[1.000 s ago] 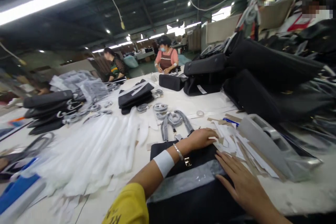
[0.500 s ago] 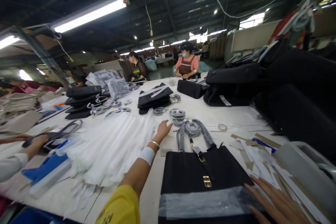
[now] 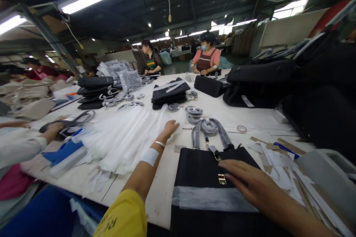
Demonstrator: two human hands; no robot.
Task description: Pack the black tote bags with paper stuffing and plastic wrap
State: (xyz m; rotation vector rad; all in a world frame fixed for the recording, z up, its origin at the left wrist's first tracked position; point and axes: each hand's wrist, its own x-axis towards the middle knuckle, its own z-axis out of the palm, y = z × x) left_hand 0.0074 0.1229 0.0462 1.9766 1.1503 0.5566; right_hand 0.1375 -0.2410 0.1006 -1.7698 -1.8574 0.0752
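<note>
My left hand [image 3: 170,129] reaches out to the far right edge of a spread stack of thin white packing sheets [image 3: 125,140]. Its fingers are closed at that edge and seem to pinch a sheet. In front of me a black handbag [image 3: 200,166] lies flat, with a gold buckle [image 3: 221,179] and a band of clear film across its front. Above the bag's top edge lie its grey-wrapped handles and coiled strap [image 3: 209,127]. My right hand [image 3: 244,179] is over the bag beside the buckle, fingers stretched out and holding nothing.
Paper and card strips [image 3: 278,159] and a grey plastic container [image 3: 325,177] sit at right. Black bags [image 3: 171,94] are piled farther back. At left, a co-worker's hand [image 3: 54,129] touches a dark strapped piece near a blue object [image 3: 62,152]. Two people work across the table.
My right hand has moved left and up from the bag's right edge to beside the buckle. My left fingers have closed at the sheets' edge. The view has shifted.
</note>
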